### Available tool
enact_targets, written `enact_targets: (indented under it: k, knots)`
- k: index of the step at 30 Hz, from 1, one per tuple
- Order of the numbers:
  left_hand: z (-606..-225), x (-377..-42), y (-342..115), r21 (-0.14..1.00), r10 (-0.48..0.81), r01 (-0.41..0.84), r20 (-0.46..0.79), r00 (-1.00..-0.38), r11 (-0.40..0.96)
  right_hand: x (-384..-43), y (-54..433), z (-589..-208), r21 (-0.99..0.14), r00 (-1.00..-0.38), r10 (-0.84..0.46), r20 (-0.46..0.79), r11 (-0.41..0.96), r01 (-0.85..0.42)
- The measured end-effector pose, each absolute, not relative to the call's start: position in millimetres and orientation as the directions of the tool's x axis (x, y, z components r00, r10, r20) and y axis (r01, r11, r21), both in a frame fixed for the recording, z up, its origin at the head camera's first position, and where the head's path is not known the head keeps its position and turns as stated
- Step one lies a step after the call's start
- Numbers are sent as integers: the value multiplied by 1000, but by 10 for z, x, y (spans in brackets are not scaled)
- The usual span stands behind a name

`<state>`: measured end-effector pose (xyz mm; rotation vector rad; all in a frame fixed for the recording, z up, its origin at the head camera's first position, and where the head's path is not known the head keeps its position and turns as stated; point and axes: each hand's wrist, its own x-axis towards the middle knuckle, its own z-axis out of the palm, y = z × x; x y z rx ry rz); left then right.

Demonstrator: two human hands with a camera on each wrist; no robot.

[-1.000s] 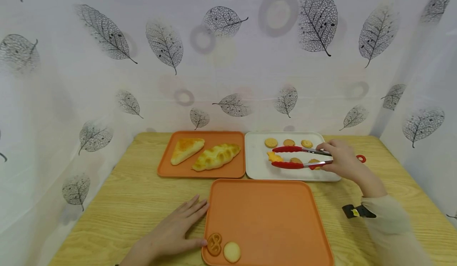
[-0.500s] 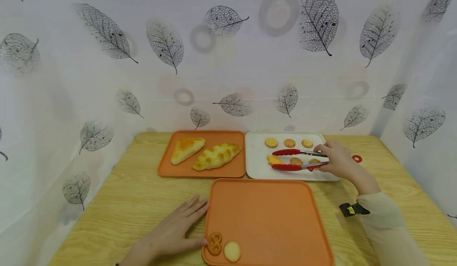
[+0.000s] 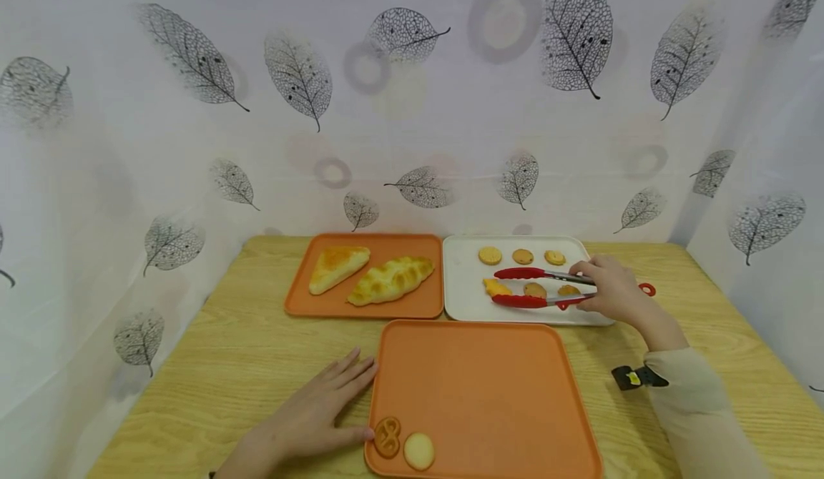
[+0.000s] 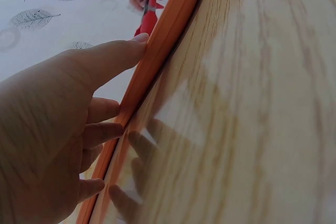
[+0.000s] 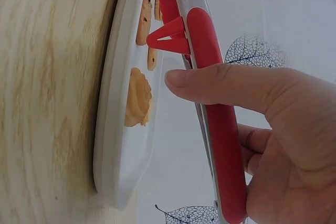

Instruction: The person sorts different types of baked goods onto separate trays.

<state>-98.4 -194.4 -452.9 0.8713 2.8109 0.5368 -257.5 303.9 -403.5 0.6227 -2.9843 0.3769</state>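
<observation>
My right hand [image 3: 616, 289] grips red-handled tongs [image 5: 210, 103] over the white tray [image 3: 460, 307]. The tongs' red tips are spread, one to each side of a yellow star-like cookie [image 3: 496, 287]; whether they touch it I cannot tell. Two brown cookies also lie in that row: a round one [image 3: 533, 290] between the tongs' arms and a swirled one [image 5: 138, 98] near my fingers. My left hand [image 3: 315, 407] lies with extended fingers against the left rim of the large orange tray [image 3: 483, 386], its thumb [image 4: 123, 56] on that rim. On this tray sit a pretzel [image 3: 388, 437] and a pale round cookie [image 3: 419, 451].
Along the white tray's back are a round cookie [image 3: 490, 255], a spotted cookie [image 3: 523, 257] and another cookie [image 3: 555, 257]. The smaller orange tray [image 3: 299, 300], back left, holds a triangular pastry [image 3: 337, 268] and a braided bread [image 3: 390, 280]. A leaf-patterned curtain [image 3: 412, 121] encloses the table.
The right wrist and sleeve have shifted slightly left and the tongs have moved a little around the yellow cookie. My left hand has stayed in place.
</observation>
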Motion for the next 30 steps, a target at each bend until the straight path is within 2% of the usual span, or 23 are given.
enact_targets:
  k: [9, 16, 20, 25, 30]
  knots:
    - [-4527, -983, -1944, 387, 570, 513, -41, -821, 766, -2509, 3060, -3978, -249, -917, -374, 136, 883, -397]
    - [-4522, -982, -1946, 388, 572, 517, -34, -819, 763, -2426, 2974, -3901, -209, -891, -412, 191, 870, -447]
    - [-4510, -979, -1945, 381, 575, 526, -21, -818, 760, -2373, 2871, -3889, -169, -839, -475, 267, 834, -526]
    - [-4504, -980, -1943, 368, 584, 542, -2, -812, 756, -2315, 2704, -3884, -120, -722, -568, 395, 747, -654]
    - [-4510, -983, -1947, 373, 582, 537, -10, -813, 757, -2204, 2520, -3837, -123, -661, -620, 423, 684, -719]
